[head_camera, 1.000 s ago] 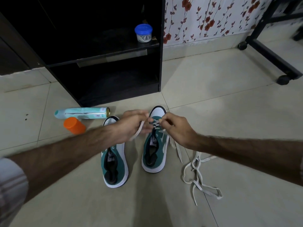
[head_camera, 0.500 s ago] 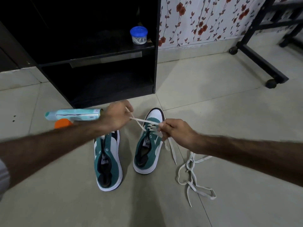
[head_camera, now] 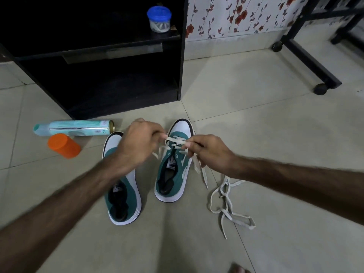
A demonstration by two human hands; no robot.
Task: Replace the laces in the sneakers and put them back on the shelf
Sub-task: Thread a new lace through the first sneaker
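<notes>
Pinching one white lace [head_camera: 178, 140] taut between left hand [head_camera: 137, 142] and right hand [head_camera: 206, 149], fingers curled on it, likely to thread the right sneaker [head_camera: 173, 174] on the floor. Unlaced left sneaker [head_camera: 123, 194] alongside; spare lace [head_camera: 228, 209] loose nearby. On the shelf [head_camera: 137, 39], blue-lidded jar [head_camera: 159, 19], contents unclear.

- A pale green spray can [head_camera: 72, 128] lies on the floor tiles [head_camera: 256, 107].
- An orange cap [head_camera: 64, 146] sits just beside it.
- A blue-lidded jar [head_camera: 159, 19].
- Black wheeled frame [head_camera: 307, 56] by floral wallpaper [head_camera: 236, 14].
</notes>
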